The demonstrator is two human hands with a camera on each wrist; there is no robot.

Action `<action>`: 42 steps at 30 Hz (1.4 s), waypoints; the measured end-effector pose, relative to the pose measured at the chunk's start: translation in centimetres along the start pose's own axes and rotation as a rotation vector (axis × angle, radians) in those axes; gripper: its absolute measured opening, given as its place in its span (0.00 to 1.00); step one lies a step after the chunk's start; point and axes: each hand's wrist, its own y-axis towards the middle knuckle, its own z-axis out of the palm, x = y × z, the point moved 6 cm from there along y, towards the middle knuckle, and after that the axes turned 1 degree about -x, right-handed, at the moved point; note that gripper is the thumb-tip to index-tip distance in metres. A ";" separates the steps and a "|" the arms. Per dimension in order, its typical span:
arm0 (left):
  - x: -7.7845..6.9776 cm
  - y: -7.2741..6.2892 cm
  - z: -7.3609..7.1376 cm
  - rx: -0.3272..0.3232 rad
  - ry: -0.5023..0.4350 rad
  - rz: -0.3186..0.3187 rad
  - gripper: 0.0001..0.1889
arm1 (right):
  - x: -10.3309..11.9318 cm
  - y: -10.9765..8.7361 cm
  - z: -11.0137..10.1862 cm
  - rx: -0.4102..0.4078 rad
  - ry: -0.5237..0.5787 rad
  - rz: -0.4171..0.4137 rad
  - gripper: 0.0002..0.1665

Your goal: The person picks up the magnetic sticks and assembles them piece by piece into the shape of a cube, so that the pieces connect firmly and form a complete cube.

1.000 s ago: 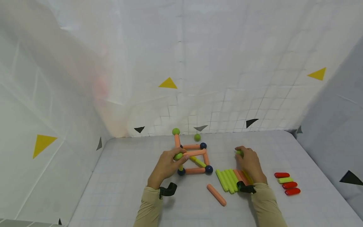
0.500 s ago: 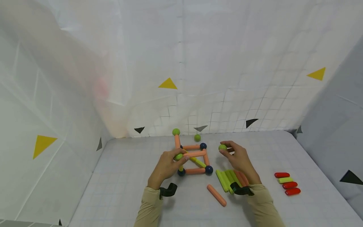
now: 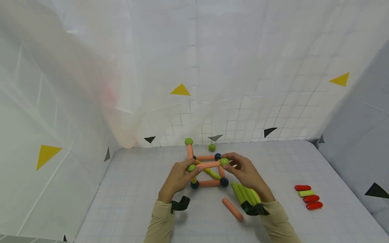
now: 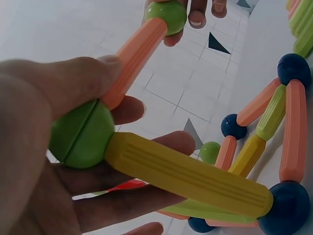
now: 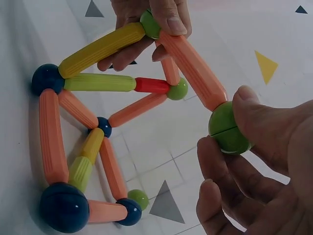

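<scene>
Hands (image 3: 180, 173) meet over a frame of rods and balls on a pale worktop (image 3: 127, 216), with 12 o'clock toward the back wall. The left hand, at the frame's 9 o'clock, has its grip closed in a pinch on a raised orange rod (image 3: 209, 164), thumb across it just beside a green corner ball (image 4: 82, 134). A yellow rod (image 4: 188, 174) slants down from that ball to a navy ball (image 4: 284, 208) of the base. The right hand (image 3: 246, 170), at 2 o'clock, has its grip narrowed around a second green ball (image 3: 224, 162), held between thumb and fingertips and meeting the orange rod's far end. Below, orange base rods (image 3: 209, 183) join navy balls, crossed by a yellow-and-lime diagonal (image 3: 211, 173). At 11 o'clock a rear green ball (image 3: 188, 141) tops another orange rod; at 12 o'clock a loose green ball (image 3: 211, 147) sits near the wall. Lime rods (image 3: 243, 194) lie side by side at 4 o'clock, partly hidden by the right wrist, and a loose orange rod (image 3: 232, 209) lies at 5 o'clock. Just past 3 o'clock, well apart, rest three short red rods (image 3: 313, 205) and a short lime rod (image 3: 306, 193).
</scene>
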 end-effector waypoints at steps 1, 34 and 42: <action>0.0 0.0 0.0 0.001 0.001 -0.002 0.15 | 0.0 0.0 0.0 -0.001 -0.002 0.001 0.21; 0.4 -0.1 0.2 -0.031 -0.136 -0.031 0.13 | -1.0 -3.8 5.5 0.351 -0.624 0.426 0.25; 0.2 0.0 0.4 -0.026 -0.155 -0.032 0.13 | -0.9 -3.6 6.2 0.255 -0.641 0.402 0.21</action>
